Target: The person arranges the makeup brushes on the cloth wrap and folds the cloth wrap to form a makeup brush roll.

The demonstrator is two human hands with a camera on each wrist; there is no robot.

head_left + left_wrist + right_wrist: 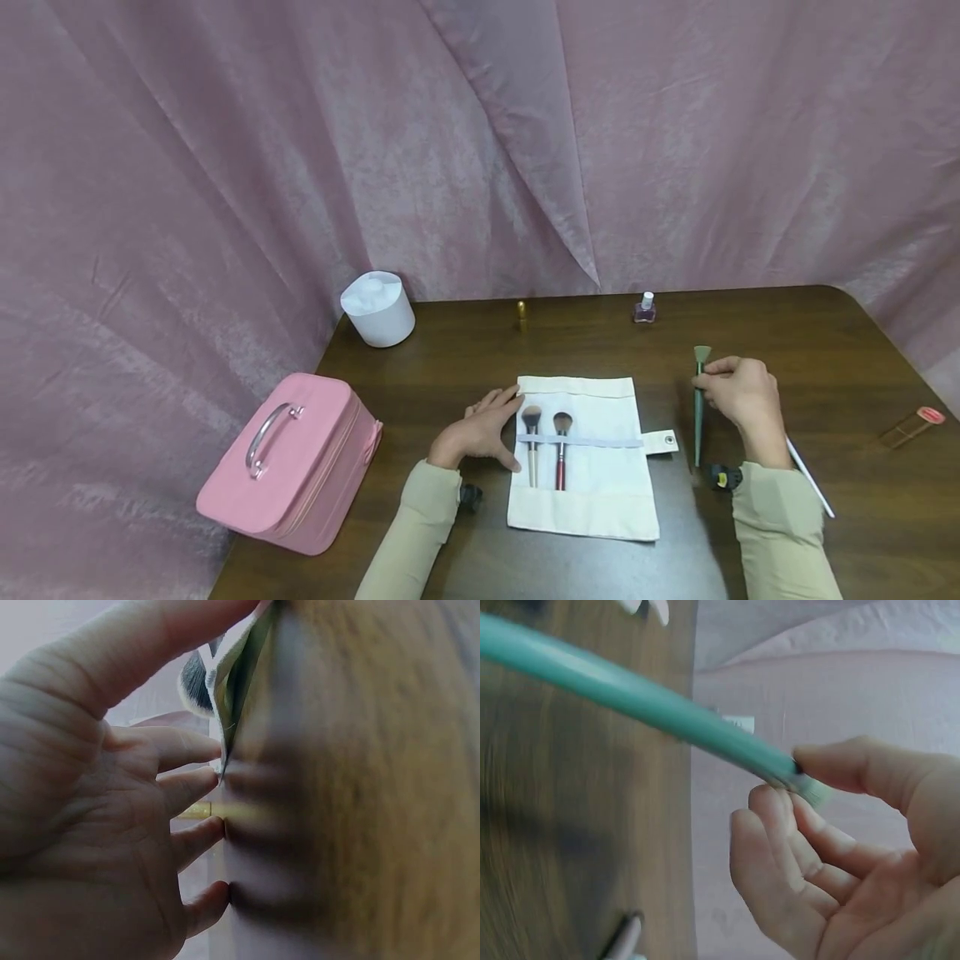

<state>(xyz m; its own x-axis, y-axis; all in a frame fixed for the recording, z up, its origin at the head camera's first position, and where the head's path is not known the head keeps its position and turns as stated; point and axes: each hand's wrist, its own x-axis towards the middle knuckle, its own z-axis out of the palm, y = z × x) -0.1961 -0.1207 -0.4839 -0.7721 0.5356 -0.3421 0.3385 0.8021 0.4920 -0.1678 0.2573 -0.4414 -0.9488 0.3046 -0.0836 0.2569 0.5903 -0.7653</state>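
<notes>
Green brush [698, 417] sits pinched near its head between thumb and fingertips of the right hand [738, 392], its handle trailing back toward the wrist; it looks light, stiff and smooth, so grip the handle; the left hand [480, 429], fingers spread, presses the cloth roll [592, 500] beside it flat on the worktop [825, 350].

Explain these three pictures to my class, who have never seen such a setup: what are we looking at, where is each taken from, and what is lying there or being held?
No machine here: a person works with two bare hands. The wide picture comes from a head camera; the two close ones from cameras on each wrist.

On the brown table lies a cloth brush roll with two makeup brushes tucked under its band. The left hand lies flat on the roll's edge. The right hand pinches a green brush between thumb and fingers.

Around them: a pink case, a white tub, a nail polish bottle.
</notes>
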